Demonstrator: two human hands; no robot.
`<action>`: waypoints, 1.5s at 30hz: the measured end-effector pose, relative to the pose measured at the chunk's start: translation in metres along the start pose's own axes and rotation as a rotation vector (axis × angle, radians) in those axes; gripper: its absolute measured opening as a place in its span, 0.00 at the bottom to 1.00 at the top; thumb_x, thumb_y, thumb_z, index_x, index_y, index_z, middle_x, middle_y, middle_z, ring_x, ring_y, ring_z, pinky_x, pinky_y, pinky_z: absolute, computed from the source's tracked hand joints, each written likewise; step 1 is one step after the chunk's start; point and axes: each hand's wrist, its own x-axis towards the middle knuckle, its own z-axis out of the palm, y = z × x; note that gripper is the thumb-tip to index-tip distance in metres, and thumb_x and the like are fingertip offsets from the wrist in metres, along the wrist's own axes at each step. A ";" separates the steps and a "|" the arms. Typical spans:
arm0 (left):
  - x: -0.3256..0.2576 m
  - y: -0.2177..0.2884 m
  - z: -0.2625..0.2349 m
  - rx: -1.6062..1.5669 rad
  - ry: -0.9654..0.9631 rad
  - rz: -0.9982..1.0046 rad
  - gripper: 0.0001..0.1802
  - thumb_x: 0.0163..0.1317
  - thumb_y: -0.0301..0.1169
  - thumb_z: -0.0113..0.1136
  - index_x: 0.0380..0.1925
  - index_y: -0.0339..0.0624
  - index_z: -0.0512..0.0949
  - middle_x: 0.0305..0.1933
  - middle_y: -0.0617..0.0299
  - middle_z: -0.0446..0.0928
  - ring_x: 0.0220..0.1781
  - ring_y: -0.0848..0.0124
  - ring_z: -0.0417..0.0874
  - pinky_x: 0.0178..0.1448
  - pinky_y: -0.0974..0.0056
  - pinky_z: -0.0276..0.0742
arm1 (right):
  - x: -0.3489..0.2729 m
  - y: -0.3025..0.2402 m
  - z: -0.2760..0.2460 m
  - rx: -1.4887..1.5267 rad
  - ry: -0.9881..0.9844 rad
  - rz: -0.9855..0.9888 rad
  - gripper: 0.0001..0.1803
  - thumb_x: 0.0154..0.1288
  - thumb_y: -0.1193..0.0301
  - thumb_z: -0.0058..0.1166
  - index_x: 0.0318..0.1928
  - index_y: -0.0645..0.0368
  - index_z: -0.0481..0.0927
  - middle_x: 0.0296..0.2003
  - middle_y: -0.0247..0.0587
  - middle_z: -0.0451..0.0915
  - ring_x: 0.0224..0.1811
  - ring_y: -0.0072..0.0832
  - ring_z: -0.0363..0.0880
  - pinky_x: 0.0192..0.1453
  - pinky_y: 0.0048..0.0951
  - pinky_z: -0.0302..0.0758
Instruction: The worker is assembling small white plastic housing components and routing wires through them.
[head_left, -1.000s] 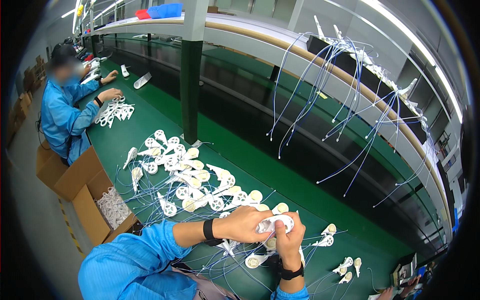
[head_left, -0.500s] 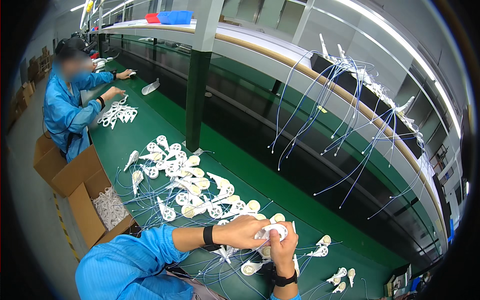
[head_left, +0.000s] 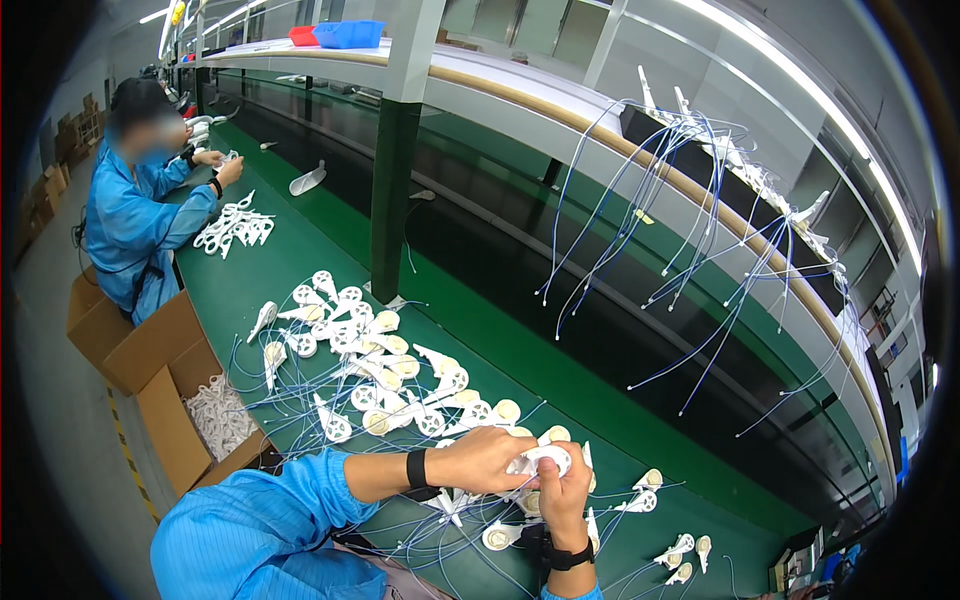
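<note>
A small white plastic part [head_left: 540, 461] sits between both hands just above the near edge of the green desk [head_left: 520, 350]. The left hand [head_left: 487, 460] has its grip closed around one end of the part, and the right hand [head_left: 562, 492] comes up from below with its fingers clamped on the other end, probably so each hand steadies the piece against the other.

Around the part, on the desk, lie many more white parts [head_left: 370, 365] with round ends, tangled with thin blue wires [head_left: 300, 400], spread out flat, seemingly to keep them within easy reach. Farther along the desk from the part, a second heap of white pieces [head_left: 232, 228] lies before a co-worker in a blue coat [head_left: 135, 215].

Left of the desk stands an open brown cardboard box [head_left: 180, 395] holding white pieces. Above and beyond the desk, blue wires [head_left: 680, 230] hang from a rail. At the far end of the shelf above sit a blue tray [head_left: 348, 33] and a red tray [head_left: 304, 35].
</note>
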 end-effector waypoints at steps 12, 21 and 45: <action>0.001 0.000 0.001 0.085 0.074 0.021 0.33 0.53 0.54 0.66 0.50 0.42 0.73 0.33 0.48 0.81 0.37 0.50 0.84 0.38 0.53 0.77 | 0.007 0.023 -0.013 0.060 0.017 0.070 0.16 0.67 0.62 0.56 0.41 0.66 0.77 0.30 0.39 0.81 0.32 0.22 0.77 0.37 0.25 0.74; 0.004 -0.026 -0.021 -0.253 0.264 -0.002 0.30 0.59 0.38 0.64 0.60 0.40 0.69 0.52 0.57 0.79 0.50 0.67 0.80 0.52 0.64 0.76 | 0.023 0.055 -0.072 0.582 0.324 0.473 0.15 0.74 0.57 0.45 0.33 0.53 0.73 0.19 0.22 0.68 0.14 0.08 0.56 0.16 0.16 0.48; 0.015 -0.041 -0.025 -0.824 0.410 -0.104 0.26 0.67 0.30 0.55 0.61 0.32 0.60 0.42 0.56 0.78 0.29 0.74 0.82 0.27 0.74 0.72 | 0.023 0.078 -0.096 0.321 0.331 0.462 0.17 0.69 0.66 0.54 0.53 0.63 0.74 0.41 0.38 0.81 0.36 0.22 0.80 0.32 0.23 0.75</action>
